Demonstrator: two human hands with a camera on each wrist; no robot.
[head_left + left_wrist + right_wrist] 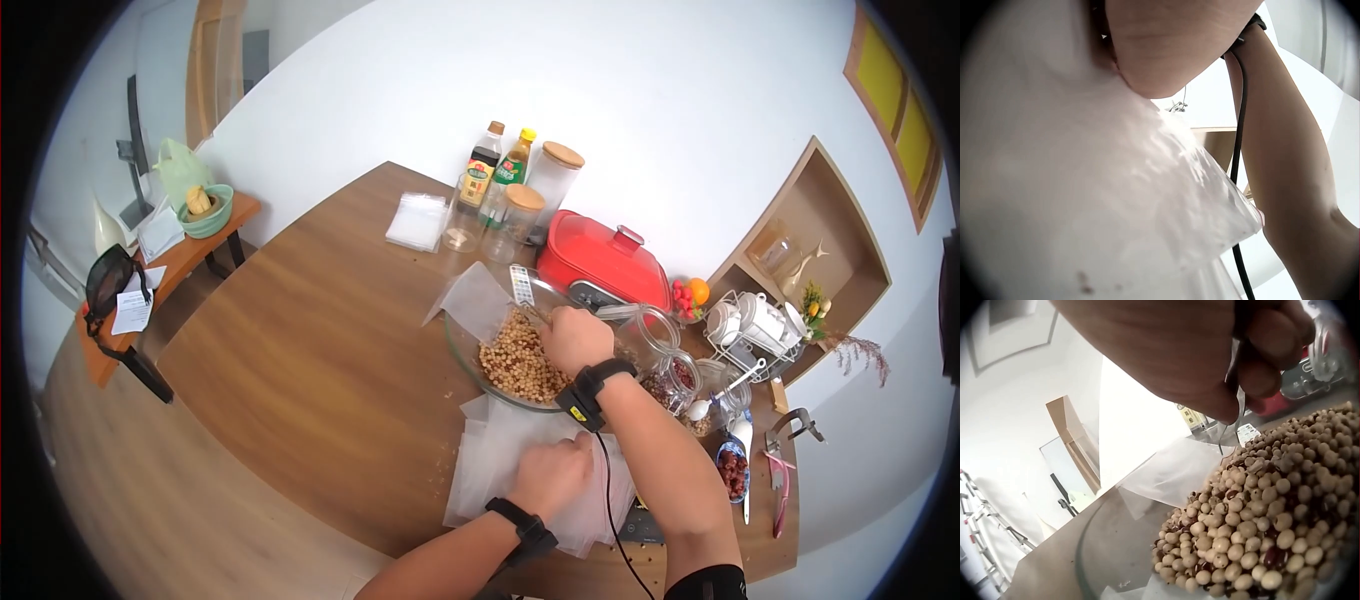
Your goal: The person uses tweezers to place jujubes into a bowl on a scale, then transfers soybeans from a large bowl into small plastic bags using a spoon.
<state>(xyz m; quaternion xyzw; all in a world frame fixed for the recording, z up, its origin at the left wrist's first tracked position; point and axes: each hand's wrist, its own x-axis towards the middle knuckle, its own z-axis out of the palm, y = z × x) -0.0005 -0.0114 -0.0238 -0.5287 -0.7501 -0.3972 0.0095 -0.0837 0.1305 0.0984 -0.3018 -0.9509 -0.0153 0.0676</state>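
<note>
My right hand [578,342] is over the glass bowl [462,352] of pale beans [520,362], mixed with some dark red ones. In the right wrist view its curled fingers [1260,378] grip a thin metal handle [1239,409], whose lower end is at the beans [1241,531]. A translucent bag [476,300] lies over the bowl's far left rim. My left hand [552,475], curled, is on a stack of clear plastic bags [490,450] in front of the bowl. In the left wrist view it pinches a bag's [1116,187] edge; its fingertips are mostly hidden.
A red cooker [605,260], bottles [480,165] and lidded jars [515,215] stand behind the bowl. Right of it are open jars [670,380], a dish of dark red food [733,470] and a cup rack [755,330]. A black cable [612,500] hangs from the right wrist.
</note>
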